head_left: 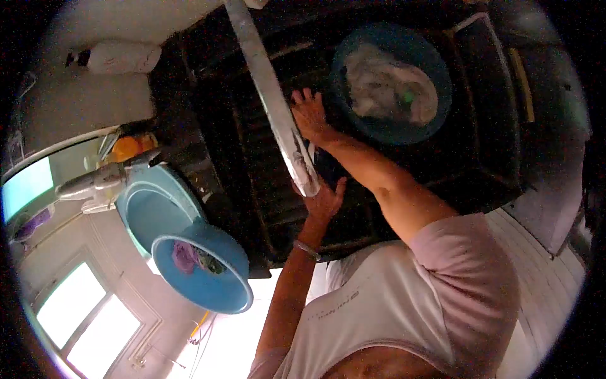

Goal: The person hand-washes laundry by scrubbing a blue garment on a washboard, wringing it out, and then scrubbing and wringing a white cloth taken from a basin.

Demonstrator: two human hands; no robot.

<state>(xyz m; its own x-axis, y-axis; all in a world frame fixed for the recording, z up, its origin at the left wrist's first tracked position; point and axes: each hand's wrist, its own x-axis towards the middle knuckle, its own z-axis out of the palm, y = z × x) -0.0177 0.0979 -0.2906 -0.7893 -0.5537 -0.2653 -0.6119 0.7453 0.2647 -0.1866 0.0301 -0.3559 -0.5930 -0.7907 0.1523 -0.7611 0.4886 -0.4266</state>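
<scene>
My right hand (pixel 308 115) lies with its fingers spread on a dark ribbed surface (pixel 278 208), left of a blue basin (pixel 445 95) with pale wet cloth (pixel 391 88) in it. Nearer to me is my left hand (pixel 325 201), a bracelet on its wrist, thumb and fingers apart. The end of a long white pole (pixel 271 104) crosses in front of it and hides some fingers. Between the two hands sits something dark, perhaps fabric (pixel 328 165); whether either hand grips it is hard to see in the low light.
At the left stand a light blue basin (pixel 148 211) and a blue tub (pixel 202 294) holding purple and green cloth (pixel 184 256). Behind them are a faucet (pixel 95 183) and an orange object (pixel 128 148). A white bottle (pixel 124 57) lies upper left. The pole slants across the work area.
</scene>
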